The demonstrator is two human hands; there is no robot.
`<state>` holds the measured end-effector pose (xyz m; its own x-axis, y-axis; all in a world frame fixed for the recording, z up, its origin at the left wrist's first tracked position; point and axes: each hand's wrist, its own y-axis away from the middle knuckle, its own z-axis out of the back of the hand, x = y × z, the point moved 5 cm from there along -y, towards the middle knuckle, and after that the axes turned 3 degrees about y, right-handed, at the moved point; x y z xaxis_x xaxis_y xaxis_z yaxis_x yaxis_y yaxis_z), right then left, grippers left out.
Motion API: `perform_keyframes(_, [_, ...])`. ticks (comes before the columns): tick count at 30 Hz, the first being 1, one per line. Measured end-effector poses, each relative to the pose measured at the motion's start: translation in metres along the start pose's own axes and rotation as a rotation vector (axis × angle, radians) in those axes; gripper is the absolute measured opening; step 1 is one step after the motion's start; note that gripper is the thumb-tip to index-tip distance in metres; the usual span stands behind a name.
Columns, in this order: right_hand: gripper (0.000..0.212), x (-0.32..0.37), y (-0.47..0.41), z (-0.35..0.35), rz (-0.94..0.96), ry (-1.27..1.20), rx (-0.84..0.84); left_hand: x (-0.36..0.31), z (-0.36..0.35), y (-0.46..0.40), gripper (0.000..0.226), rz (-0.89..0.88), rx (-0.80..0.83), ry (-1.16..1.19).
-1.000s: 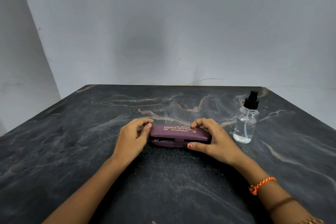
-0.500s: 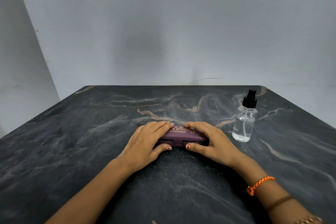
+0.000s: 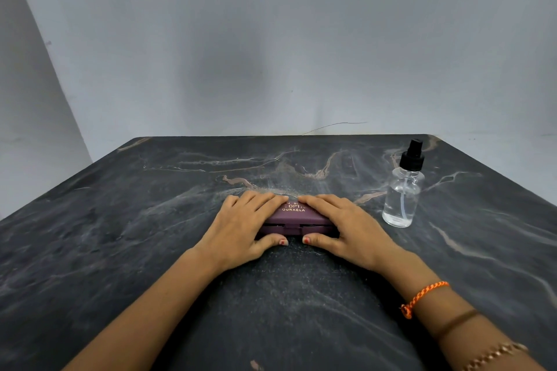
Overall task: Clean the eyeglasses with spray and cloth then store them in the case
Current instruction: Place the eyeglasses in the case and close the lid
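Two hands, both laid flat on one item. We record the left hand (image 3: 241,224) over the left half of the case (image 3: 297,220), fingers straight across the lid, thumb along the near side at desk level. We record the right hand (image 3: 343,224) mirrored on the right half, fingers straight over the lid, thumb likewise at the front. The fingertips of the two nearly meet at the far edge of the lid; the thumbs lie just apart below the front catch. Neither hand curls round anything: both press down.

Item: case, purple, gilt lettering partly covered. Its long axis runs left to right, parallel to the near edge of the desk (image 3: 120,250), and it lies about midway between the left and right edges. The lid sits down on the base with a thin seam showing. We cannot tell whether the catch has engaged. Eyeglasses and cloth: not visible; we judge them inside.

Both hands are equally near, one at each end of the long axis, so we judge the coming move an even downward press, then release.

Item: spray bottle (image 3: 402,193), clear, black pump, upright, near the right hand toward the far right corner, untouched.
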<state>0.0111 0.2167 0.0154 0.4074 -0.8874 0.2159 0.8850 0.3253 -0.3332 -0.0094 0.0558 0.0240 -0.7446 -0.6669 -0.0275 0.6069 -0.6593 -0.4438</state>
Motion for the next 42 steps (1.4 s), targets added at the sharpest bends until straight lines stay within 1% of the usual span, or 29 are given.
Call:
perform_keyframes(2, [0.067,0.001,0.001,0.0,0.028,0.093,0.001,-0.003,-0.003,0.0,0.067,-0.002,0.015,0.029])
perform_keyframes(5, [0.067,0.003,-0.001,0.0,0.062,0.182,0.014,-0.002,-0.009,0.0,0.061,0.019,0.057,0.111])
perform_keyframes(9, [0.067,0.006,-0.005,-0.001,0.11,0.246,0.027,-0.002,-0.01,0.0,0.059,0.02,0.07,0.083])
perform_keyframes(14, [0.067,0.01,-0.006,-0.006,0.111,0.198,0.071,0.0,-0.014,0.001,0.059,0.037,0.101,0.039])
perform_keyframes(18, [0.065,0.013,-0.006,-0.006,0.1,0.184,0.073,0.001,-0.015,0.0,0.058,0.045,0.111,0.027])
perform_keyframes(24, [0.062,0.016,-0.005,-0.006,0.093,0.143,0.051,0.001,-0.015,-0.001,0.056,0.05,0.115,0.004])
perform_keyframes(27, [0.063,0.017,-0.005,-0.004,0.061,0.079,0.008,0.001,-0.016,-0.001,0.056,0.055,0.125,-0.024])
perform_keyframes(29, [0.064,0.018,-0.006,-0.005,0.046,0.06,0.008,0.001,-0.015,-0.002,0.057,0.059,0.121,-0.03])
perform_keyframes(36, [0.066,0.018,-0.006,-0.01,0.06,0.109,0.065,0.001,-0.016,-0.001,0.06,0.077,0.143,0.014])
perform_keyframes(42, [0.063,0.02,-0.005,-0.01,0.084,0.159,0.099,0.0,-0.017,0.0,0.058,0.075,0.161,-0.054])
